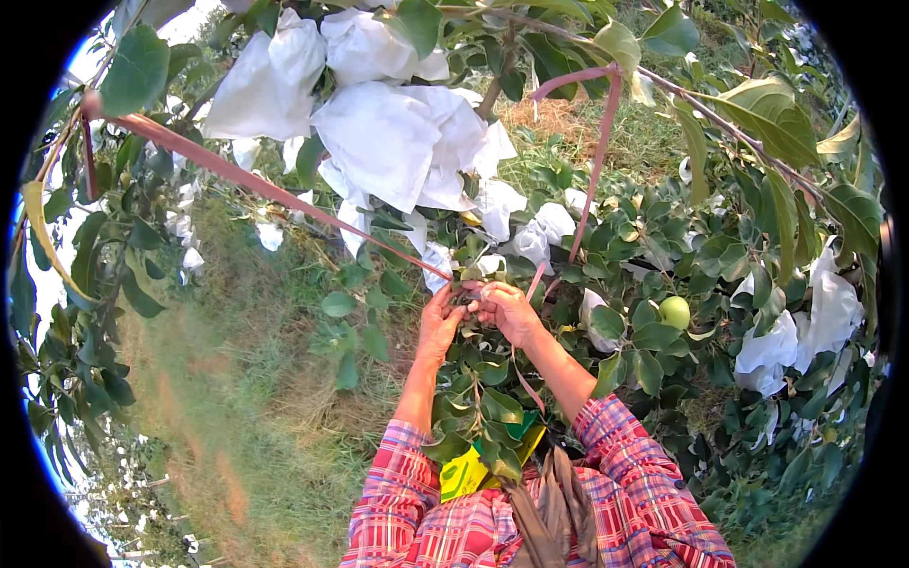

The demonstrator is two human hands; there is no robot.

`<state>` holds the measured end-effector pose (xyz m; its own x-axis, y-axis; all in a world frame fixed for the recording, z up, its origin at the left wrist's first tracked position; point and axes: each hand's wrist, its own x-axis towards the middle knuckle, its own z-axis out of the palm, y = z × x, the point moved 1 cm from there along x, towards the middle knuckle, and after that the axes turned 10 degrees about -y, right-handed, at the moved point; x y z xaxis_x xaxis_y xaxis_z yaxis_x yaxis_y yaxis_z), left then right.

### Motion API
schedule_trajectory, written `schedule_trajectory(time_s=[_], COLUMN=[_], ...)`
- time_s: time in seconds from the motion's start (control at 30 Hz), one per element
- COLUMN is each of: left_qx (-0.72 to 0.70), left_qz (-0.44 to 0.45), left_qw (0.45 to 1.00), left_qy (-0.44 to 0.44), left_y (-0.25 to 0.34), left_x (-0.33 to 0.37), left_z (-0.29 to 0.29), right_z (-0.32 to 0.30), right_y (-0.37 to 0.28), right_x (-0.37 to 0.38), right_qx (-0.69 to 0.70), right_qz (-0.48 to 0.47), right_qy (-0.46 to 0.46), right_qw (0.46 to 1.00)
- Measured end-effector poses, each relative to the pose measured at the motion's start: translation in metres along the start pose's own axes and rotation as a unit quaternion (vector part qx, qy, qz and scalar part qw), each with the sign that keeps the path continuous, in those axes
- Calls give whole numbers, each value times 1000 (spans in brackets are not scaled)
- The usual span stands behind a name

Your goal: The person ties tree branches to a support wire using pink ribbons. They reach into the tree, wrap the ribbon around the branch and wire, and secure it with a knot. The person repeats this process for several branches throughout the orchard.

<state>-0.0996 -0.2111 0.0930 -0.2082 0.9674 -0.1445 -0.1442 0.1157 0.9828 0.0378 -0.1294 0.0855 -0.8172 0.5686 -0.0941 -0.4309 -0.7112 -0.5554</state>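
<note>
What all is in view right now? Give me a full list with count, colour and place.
paper fruit bags: many, white, tied over fruit along the branches from top centre to the right edge
bare fruit: one, green, unbagged, right of the hands
straps: at least two, reddish-pink, running from upper left and top centre down to the hands
leaves: dense, dark green, across centre and right
grass: dry green-brown, ground at lower left
packet: one, yellow and green, at the chest
left hand: raised into the foliage, plaid sleeve
right hand: beside it, fingers at the strap ends; grip unclear
</note>
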Motion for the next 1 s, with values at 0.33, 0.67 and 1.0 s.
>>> schedule_trajectory(time_s=[0.33, 0.67, 1.0], left_qx=[79, 115, 162], left_qz=[-42, 13, 21], left_qw=[984, 991, 985], left_qy=[156, 72, 57], left_y=[-27, -22, -13], left_x=[-2, 2, 8], left_z=[-3, 4, -6], right_z=[-1, -5, 8], right_y=[4, 12, -8], right_x=[0, -8, 5], right_qx=[-77, -413, -308], right_qz=[-11, -81, -52], right_qy=[42, -48, -52], right_qw=[996, 906, 949])
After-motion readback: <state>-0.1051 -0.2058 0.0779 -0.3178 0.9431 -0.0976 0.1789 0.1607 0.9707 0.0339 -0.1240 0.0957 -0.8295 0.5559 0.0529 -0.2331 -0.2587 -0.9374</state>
